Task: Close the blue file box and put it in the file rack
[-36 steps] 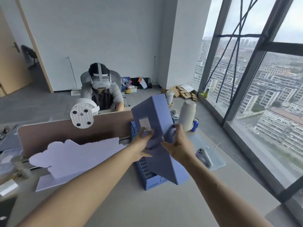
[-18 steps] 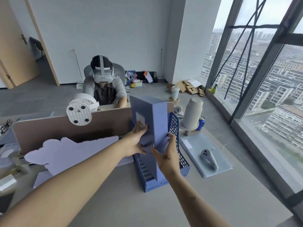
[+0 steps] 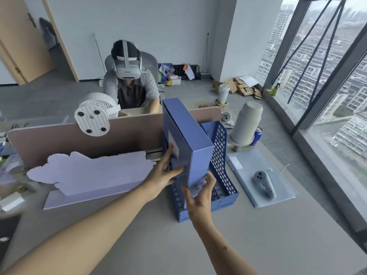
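The blue file box [image 3: 188, 135] is closed and stands upright inside the blue mesh file rack [image 3: 222, 161], in a left-hand slot, with its spine facing me. My left hand [image 3: 164, 175] presses on the box's left face near the white label. My right hand [image 3: 200, 193] grips the bottom of the spine from the right and below. The box's lower end is hidden by my hands and the rack.
A brown desk divider [image 3: 79, 139] with a white fan [image 3: 93, 118] clipped to it runs behind the rack. A person with a headset [image 3: 129, 84] sits beyond it. A grey mat with a controller [image 3: 264, 183], a tall grey cylinder [image 3: 247, 124] and a blue can [image 3: 257, 136] lie right of the rack.
The box went from tilted above the rack to upright and lower inside it. My right hand slid down from the box's side to the bottom of its spine.
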### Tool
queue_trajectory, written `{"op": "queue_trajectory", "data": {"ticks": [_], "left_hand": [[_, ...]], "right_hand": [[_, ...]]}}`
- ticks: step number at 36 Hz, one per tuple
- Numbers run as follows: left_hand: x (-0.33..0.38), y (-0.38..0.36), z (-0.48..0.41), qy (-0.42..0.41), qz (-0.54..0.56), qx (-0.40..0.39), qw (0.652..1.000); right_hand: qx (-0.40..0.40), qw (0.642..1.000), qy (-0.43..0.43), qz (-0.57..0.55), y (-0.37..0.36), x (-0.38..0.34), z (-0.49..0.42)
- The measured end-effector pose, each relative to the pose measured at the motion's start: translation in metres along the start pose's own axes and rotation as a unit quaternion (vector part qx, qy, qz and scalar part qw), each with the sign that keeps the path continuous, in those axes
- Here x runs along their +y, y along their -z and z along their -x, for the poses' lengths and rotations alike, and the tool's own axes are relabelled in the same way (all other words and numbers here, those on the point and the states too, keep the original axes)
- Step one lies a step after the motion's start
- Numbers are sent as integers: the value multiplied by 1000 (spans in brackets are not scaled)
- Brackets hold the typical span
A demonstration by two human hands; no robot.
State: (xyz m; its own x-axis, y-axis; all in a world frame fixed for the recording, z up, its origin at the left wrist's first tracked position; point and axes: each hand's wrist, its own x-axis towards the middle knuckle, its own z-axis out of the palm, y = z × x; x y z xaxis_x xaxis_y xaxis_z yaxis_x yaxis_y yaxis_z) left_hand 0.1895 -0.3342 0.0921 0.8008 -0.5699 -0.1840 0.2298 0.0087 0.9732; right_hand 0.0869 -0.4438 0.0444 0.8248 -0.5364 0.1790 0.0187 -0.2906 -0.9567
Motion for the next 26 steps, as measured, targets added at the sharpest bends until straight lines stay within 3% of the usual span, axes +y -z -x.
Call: {"op": "queue_trajectory", "data": {"ticks": [10,20,26], "left_hand": [[-10,6,-2,20,-4,8,1000],[-35,13,16,38,-134,43,989],[-40,6,13,50,-118,43,991]], "right_hand": [[1,1000,-13,15,-10,23,-2],[-18,996,-87,7,-22,49,21],[-31,995,-94,31,-16,49,10]]}}
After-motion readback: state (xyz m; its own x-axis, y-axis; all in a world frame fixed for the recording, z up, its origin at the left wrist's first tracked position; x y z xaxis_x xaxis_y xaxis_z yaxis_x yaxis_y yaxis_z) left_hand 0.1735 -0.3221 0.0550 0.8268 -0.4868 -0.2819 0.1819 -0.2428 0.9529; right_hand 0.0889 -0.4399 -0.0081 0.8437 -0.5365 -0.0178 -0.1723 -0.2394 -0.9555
